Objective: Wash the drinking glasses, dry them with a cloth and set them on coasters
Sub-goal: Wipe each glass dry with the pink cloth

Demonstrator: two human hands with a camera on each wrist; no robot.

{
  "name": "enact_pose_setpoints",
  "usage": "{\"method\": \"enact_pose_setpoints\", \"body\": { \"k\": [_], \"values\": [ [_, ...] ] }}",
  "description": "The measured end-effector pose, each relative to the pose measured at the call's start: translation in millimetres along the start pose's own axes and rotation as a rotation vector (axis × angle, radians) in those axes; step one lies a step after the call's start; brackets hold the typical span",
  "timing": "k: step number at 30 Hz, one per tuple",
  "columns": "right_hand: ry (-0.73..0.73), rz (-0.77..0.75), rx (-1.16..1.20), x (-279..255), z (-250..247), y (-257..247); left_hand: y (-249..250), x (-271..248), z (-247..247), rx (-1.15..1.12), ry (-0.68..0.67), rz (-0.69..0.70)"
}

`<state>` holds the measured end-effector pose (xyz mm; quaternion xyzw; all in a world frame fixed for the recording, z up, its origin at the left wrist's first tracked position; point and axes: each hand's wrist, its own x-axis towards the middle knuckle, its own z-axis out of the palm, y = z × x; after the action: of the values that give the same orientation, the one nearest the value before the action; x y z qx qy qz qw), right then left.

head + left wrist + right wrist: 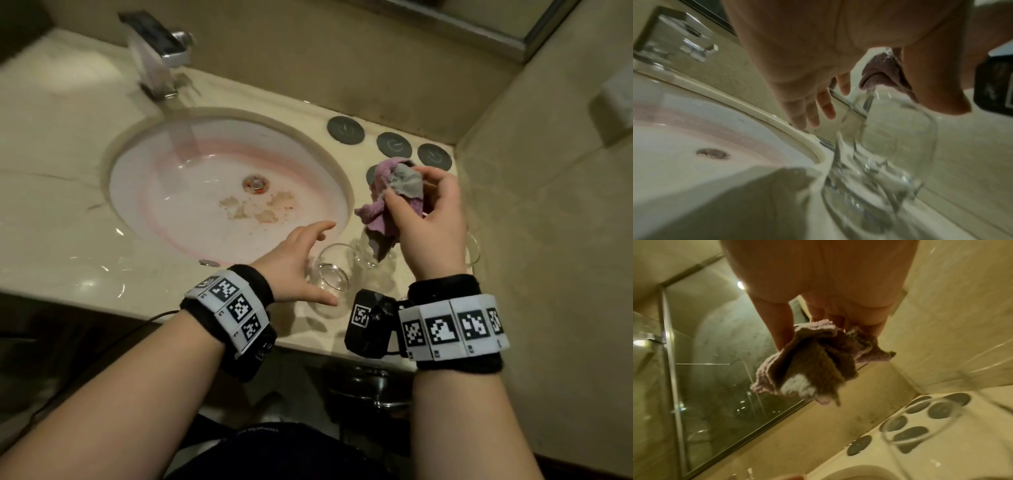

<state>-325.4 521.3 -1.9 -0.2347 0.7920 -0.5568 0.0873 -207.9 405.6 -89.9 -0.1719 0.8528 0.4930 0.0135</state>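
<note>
My left hand (310, 262) hovers open over a clear glass (330, 279) near the counter's front edge, thumb on its near side and fingers spread towards the sink. The left wrist view shows straight fingers (812, 113) above that glass (890, 146), not touching it. My right hand (411, 195) grips a bunched purple and grey cloth (383, 178), whose tail hangs into a second glass (368, 251). A third glass (474, 248) shows partly behind my right hand. Several dark round coasters (345, 129) lie bare at the back right, also seen as coasters (941, 410) under the cloth (807, 366).
The oval sink (144, 178) fills the counter's left, with a pink ring and brown residue near its drain (255, 183). A chrome faucet (154, 51) stands behind it; a pale streak like water falls from it. A wall (548, 205) closes the right side.
</note>
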Motion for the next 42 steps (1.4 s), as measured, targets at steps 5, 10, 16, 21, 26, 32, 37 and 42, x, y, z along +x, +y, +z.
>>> {"method": "enact_pose_setpoints", "body": {
  "k": [5, 10, 16, 21, 26, 32, 37, 42],
  "values": [
    [-0.074, -0.064, -0.003, 1, 41, -27, -7, -23, -58, 0.018, 0.143, 0.026],
    [-0.147, -0.078, 0.022, -2, 99, -56, -30, -56, -136, 0.106, 0.389, -0.031],
    [-0.236, -0.05, 0.07, -18, 178, -83, -74, -105, -231, 0.194, 0.623, -0.232],
    [-0.241, -0.012, 0.056, -30, 233, -92, -114, -139, -295, 0.305, 0.794, -0.432],
    [-0.23, 0.024, 0.037, -37, 268, -97, -153, -166, -333, 0.493, 0.723, -0.71],
    [-0.191, 0.027, 0.052, -47, 286, -104, -182, -173, -329, 0.517, 0.524, -0.861],
    [-0.145, 0.035, 0.035, -52, 285, -100, -200, -172, -325, 0.538, 0.523, -0.913],
    [-0.103, 0.052, 0.044, -51, 275, -94, -203, -176, -330, 0.526, 0.431, -0.909]
  ]
}}
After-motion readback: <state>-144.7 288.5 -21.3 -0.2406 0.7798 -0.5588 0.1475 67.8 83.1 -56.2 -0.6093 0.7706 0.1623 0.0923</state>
